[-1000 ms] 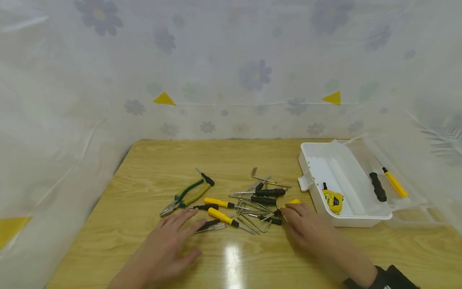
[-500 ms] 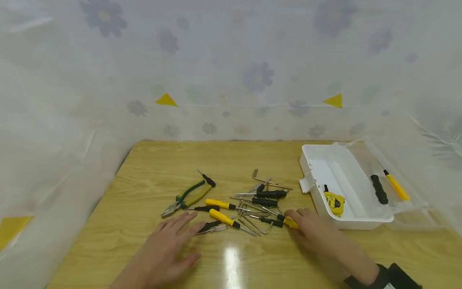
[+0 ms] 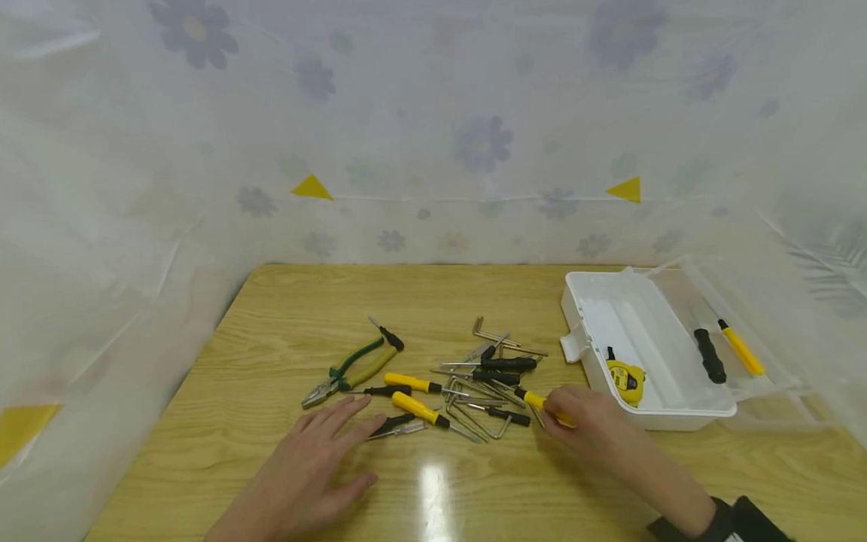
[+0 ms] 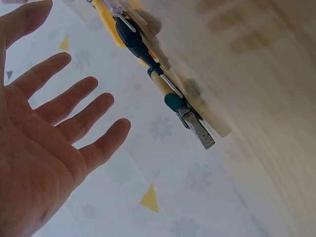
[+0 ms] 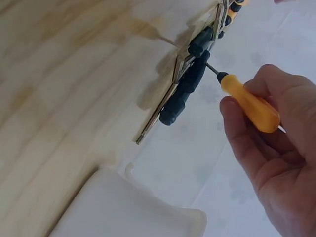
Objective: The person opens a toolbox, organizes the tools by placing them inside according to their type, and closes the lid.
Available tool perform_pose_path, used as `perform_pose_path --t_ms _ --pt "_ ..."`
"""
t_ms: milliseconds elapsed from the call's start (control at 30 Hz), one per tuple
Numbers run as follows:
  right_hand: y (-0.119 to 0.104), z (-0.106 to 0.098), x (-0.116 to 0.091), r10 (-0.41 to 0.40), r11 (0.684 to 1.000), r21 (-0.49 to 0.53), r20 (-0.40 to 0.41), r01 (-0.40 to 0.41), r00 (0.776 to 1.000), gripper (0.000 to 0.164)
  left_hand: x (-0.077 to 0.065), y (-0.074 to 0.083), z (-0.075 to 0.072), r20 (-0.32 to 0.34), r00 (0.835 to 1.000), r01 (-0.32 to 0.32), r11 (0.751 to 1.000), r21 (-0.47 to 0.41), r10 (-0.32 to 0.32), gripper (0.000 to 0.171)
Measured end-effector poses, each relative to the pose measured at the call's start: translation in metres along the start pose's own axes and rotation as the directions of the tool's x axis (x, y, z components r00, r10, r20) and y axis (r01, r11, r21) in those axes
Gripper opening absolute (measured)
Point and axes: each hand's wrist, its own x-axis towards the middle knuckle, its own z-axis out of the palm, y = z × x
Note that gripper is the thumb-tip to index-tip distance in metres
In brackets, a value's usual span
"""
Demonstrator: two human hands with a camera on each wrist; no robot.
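Between thumb and fingers my right hand [image 3: 588, 425] pinches a yellow-handled screwdriver [image 5: 252, 106], its black collar and thin shaft pointing back at the pile. Black-handled screwdrivers [image 3: 508, 363] and bent hex keys [image 3: 497, 430] lie heaped just left of that hand. My left hand [image 3: 308, 463] has its fingers spread and holds nothing, as the left wrist view also shows. Just beyond its fingertips lie another yellow-handled screwdriver [image 3: 415, 407], a black one [image 3: 393, 425] and green-and-yellow pliers [image 3: 352, 369].
At the right stands an open white toolbox [image 3: 667, 412] with a yellow tape measure [image 3: 626, 380] inside. Its clear lid lies folded out to the right, bearing a black-handled screwdriver [image 3: 709, 355] and a yellow-handled one [image 3: 741, 348]. A flower-patterned sheet [image 3: 433, 135] hangs behind the wooden table [image 3: 305, 293].
My right hand has taken hold of the yellow-handled screwdriver and drawn it from the pile a little to the right. The left hand has stayed nearly still.
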Motion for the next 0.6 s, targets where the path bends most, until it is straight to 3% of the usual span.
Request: perform_pose_path --t_ms 133,233,367,467,600 --pt "0.003 0.000 0.001 -0.051 0.999 0.004 -0.067 0.051 0.996 0.015 0.000 -0.002 0.001 -0.032 0.999 -0.016 0.999 0.028 0.017 0.068" --pt "0.007 -0.002 0.002 -0.056 0.998 -0.024 -0.114 0.053 0.992 0.035 0.003 -0.003 0.002 -0.044 0.999 -0.028 0.999 0.034 0.030 0.068" --pt "0.015 -0.009 0.003 -0.058 0.992 -0.120 -0.192 0.035 0.980 0.044 0.008 -0.003 0.004 -0.014 0.999 -0.046 0.999 0.019 0.046 0.067" --pt "0.023 -0.019 0.002 -0.051 0.980 -0.199 -0.265 -0.003 0.963 0.050 0.014 -0.001 0.006 0.024 0.997 -0.068 0.998 0.004 0.068 0.065" --pt "0.035 -0.039 -0.002 0.024 0.967 -0.227 -0.363 -0.114 0.931 0.058 0.028 0.003 0.008 0.090 0.990 -0.101 0.994 -0.039 0.104 0.063"
